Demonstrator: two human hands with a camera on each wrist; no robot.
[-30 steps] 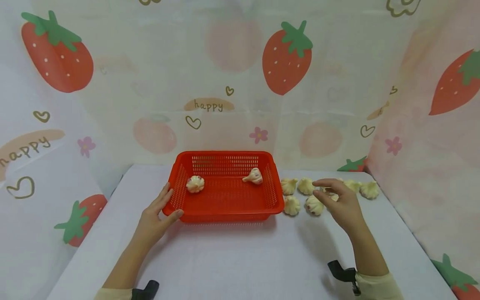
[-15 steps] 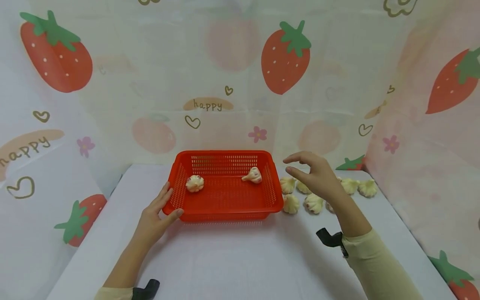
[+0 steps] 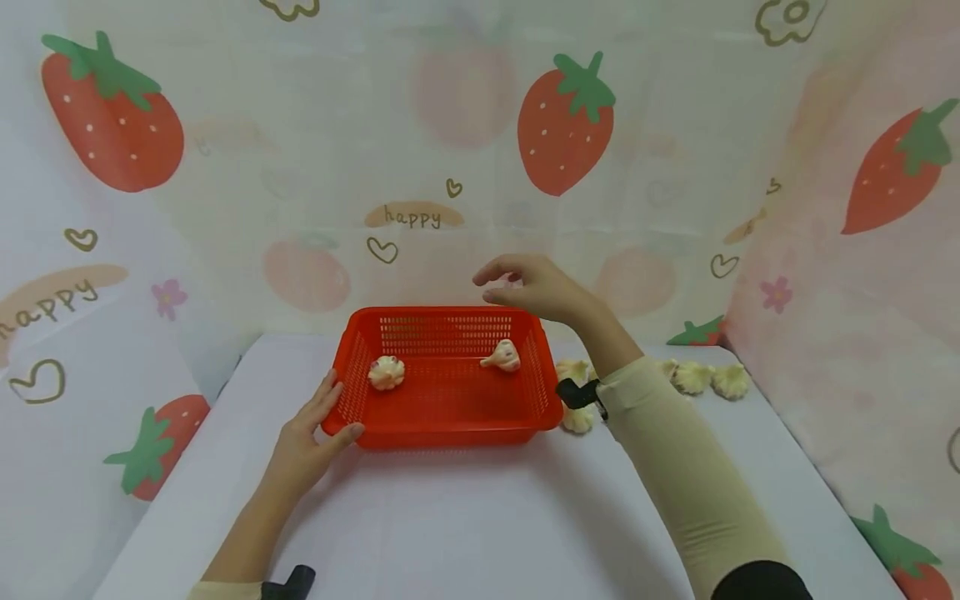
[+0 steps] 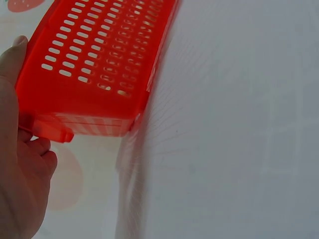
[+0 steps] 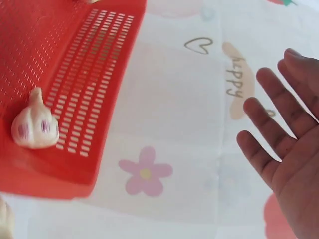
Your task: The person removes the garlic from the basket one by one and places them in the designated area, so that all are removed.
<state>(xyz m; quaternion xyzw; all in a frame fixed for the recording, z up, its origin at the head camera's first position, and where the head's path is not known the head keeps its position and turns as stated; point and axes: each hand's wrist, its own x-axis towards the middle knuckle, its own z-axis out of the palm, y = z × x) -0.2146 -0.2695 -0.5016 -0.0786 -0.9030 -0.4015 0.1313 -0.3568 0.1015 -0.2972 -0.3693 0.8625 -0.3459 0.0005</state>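
Observation:
A red plastic basket [image 3: 442, 437] with slotted walls stands on the white table. Inside it lie two garlic bulbs, one [image 3: 386, 372] to the left and another [image 3: 503, 357] to the right, stem pointing left. My left hand [image 3: 303, 450] holds the basket's left end; in the left wrist view its fingers [image 4: 42, 154] curl beneath the rim while the thumb lies on top. Raised over the basket's back right corner, my right hand [image 3: 536, 287] holds nothing. The right wrist view shows its fingers [image 5: 284, 102] spread apart, to the side of the basket.
Several more garlic bulbs [image 3: 692, 377] lie on the table right of the basket, partly hidden by my right forearm. A cloth backdrop [image 3: 442, 117] printed with strawberries rises close behind the table and along both sides.
My right hand has moved left and up, from over the loose garlic bulbs to above the basket's back right corner. The left hand and both bulbs in the basket stay in place.

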